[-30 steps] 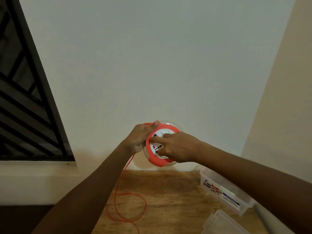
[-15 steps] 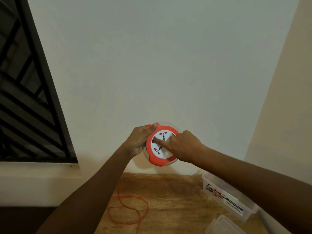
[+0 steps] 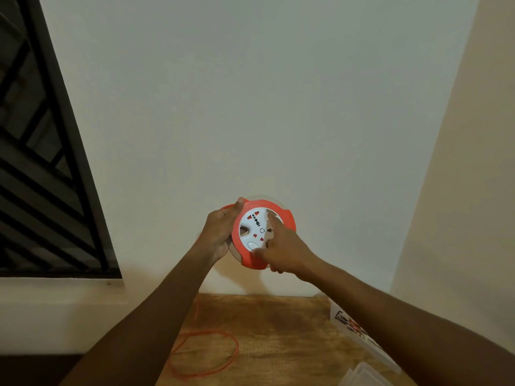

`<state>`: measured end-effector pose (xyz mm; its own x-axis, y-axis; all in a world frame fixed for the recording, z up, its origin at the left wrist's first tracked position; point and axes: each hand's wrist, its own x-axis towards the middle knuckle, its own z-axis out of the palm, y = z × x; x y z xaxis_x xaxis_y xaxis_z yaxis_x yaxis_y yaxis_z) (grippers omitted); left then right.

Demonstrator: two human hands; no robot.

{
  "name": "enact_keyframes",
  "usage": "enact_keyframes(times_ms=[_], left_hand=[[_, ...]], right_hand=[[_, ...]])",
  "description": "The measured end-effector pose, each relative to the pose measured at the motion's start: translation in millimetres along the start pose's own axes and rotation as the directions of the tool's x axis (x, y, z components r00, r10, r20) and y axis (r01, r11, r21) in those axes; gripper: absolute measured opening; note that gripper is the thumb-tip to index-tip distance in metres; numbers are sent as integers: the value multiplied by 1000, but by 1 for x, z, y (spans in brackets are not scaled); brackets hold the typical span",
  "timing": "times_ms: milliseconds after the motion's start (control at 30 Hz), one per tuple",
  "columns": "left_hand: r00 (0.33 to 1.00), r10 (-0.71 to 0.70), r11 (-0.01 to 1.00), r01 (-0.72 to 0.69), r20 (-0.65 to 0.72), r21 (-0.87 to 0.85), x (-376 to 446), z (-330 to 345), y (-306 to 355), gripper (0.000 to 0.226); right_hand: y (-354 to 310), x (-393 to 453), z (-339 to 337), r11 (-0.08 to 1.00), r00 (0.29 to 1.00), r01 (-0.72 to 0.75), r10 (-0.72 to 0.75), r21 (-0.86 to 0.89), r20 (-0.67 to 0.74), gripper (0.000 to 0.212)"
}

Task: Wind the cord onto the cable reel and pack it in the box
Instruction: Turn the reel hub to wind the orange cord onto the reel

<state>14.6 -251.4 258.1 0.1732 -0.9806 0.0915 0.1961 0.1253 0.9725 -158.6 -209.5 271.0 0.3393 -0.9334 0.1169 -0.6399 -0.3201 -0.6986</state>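
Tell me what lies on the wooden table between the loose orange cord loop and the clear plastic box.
Head view: bare wood of the wooden table between the orange cord loop and the clear plastic box.
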Motion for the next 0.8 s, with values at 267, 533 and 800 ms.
enact_keyframes(times_ms=[267,533,800], left_hand=[[983,-66,997,57,168,60,-10,-9,5,47],[966,-72,975,16,249,220,-11,0,0,53],[955,-29,931,-83,297,356,-7,0,6,51]], right_hand=[[17,-5,-37,334,774,507,-583,-795,249,37],[24,-12,-28,-55,692,599,-468,-799,551,49],[25,-18,-18,-85,757,494,-449,-866,475,72]])
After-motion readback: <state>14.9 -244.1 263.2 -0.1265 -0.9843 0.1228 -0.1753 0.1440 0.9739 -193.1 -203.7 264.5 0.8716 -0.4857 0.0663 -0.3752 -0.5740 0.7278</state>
